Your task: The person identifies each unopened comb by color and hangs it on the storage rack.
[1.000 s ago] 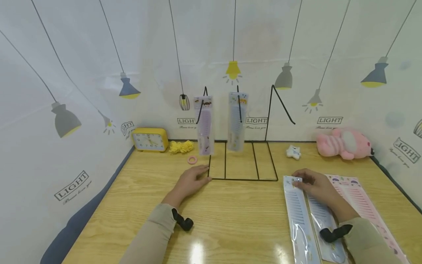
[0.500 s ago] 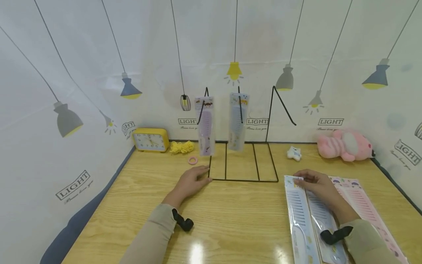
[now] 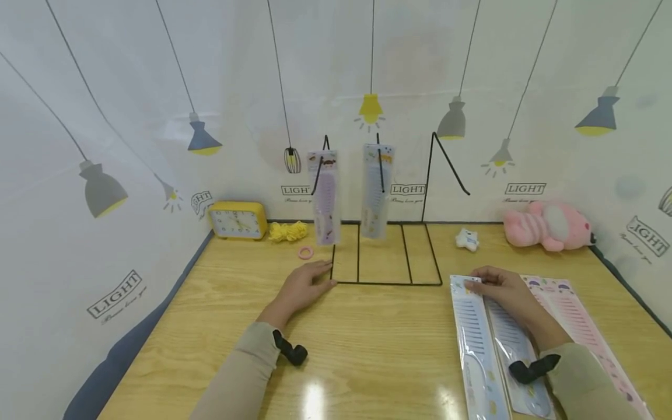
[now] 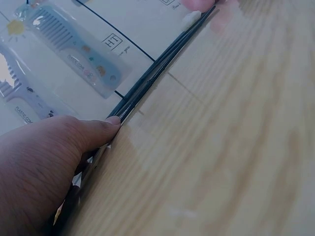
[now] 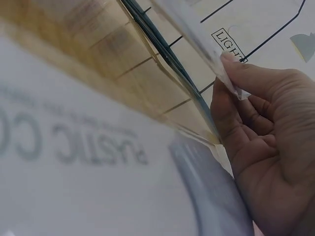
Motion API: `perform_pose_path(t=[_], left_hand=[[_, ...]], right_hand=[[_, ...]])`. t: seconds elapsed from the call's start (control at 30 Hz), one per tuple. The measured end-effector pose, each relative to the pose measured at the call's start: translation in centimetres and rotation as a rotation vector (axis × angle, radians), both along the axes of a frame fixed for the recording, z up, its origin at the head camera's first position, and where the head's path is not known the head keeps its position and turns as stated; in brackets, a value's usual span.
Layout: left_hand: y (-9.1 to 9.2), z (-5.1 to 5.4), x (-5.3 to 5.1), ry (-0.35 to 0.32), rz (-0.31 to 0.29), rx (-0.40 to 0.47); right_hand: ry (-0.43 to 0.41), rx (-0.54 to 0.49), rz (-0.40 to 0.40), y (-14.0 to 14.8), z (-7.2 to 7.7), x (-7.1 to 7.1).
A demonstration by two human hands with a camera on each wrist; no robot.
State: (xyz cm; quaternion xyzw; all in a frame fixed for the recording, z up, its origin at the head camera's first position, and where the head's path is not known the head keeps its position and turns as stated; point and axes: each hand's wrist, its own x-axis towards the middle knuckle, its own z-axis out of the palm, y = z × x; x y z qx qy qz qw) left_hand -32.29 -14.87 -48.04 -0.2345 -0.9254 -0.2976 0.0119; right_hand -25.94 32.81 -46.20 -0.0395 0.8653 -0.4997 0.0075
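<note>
Blue comb packet [image 3: 475, 341] extends from right hand [image 3: 503, 293], top pinched; straight-fingered left hand [image 3: 301, 287] touches rack [image 3: 388, 283].

Sleeves [image 3: 236, 373]: we see plain beige cloth
Wrist cameras [image 3: 290, 350]: black, bent, round-ended, one per sleeve
Hands [image 3: 300, 289]: bare

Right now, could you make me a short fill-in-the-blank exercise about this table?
The person's right grip pinches a flat, plastic-wrapped comb coloured ____.
On the black wire rack, ____ of the three hooks carry packaged combs.
Beside the yellow rectangular clock lies a tangled bundle of string coloured ____.
Missing words: blue; two; yellow.
</note>
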Motion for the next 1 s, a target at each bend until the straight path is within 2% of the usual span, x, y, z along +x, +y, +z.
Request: perform_pose_path(t=[0.13, 0.23, 0.43, 0.67, 0.87, 1.0], left_hand=[[0.0, -0.1, 0.0, 0.000, -0.003, 0.004], [0.2, -0.3, -0.1, 0.005, -0.013, 0.011], [0.3, -0.1, 0.1, 0.005, -0.004, -0.001], [0.1, 0.2, 0.1, 0.005, -0.005, 0.003], [0.1, 0.0, 0.1, 0.003, -0.011, 0.008], [0.1, 0.0, 0.0, 0.016, -0.005, 0.007]], right_hand=[[0.029, 0.006, 0.008, 0.1, 0.0, 0.0], [0.055, -0.018, 0.021, 0.0, 0.8, 0.3], [0.075, -0.103, 0.038, -1.7, 4.7, 1.5], [0.281, -0.258, 0.138, -4.0, 9.1, 2.4], [0.368, -0.288, 0.155, -5.7, 12.2, 3.5], [0.446, -0.343, 0.207, -7.2, 14.2, 3.8]])
